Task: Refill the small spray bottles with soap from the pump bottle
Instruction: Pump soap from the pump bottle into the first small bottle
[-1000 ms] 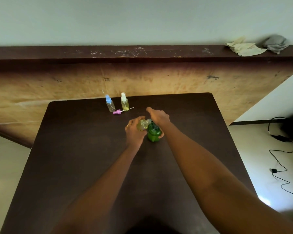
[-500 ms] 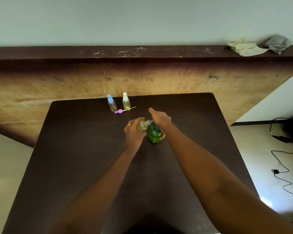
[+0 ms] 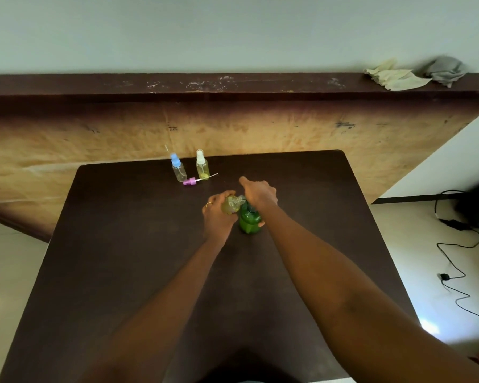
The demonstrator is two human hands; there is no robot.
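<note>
left hand (image 3: 217, 217): still grips spray bottle (image 3: 231, 205) | pump bottle (image 3: 249, 221): unmoved

Top of pump bottle (image 3: 250, 221) under right hand (image 3: 259, 192)

A dark brown table (image 3: 122, 272) is lying under the left hand (image 3: 217, 214) and the right hand (image 3: 259, 192), spreading out on every side of them; beyond the hands a plywood panel (image 3: 260, 128) is rising to a dark, scuffed ledge (image 3: 177, 85); far beyond and to the right of the right hand, a cream cloth (image 3: 396, 78) and a grey cloth (image 3: 445, 70) are lying crumpled side by side on that ledge; on the pale floor (image 3: 415, 244) to the right of the right hand, a black cable (image 3: 454, 261) is trailing in loose loops.
</note>
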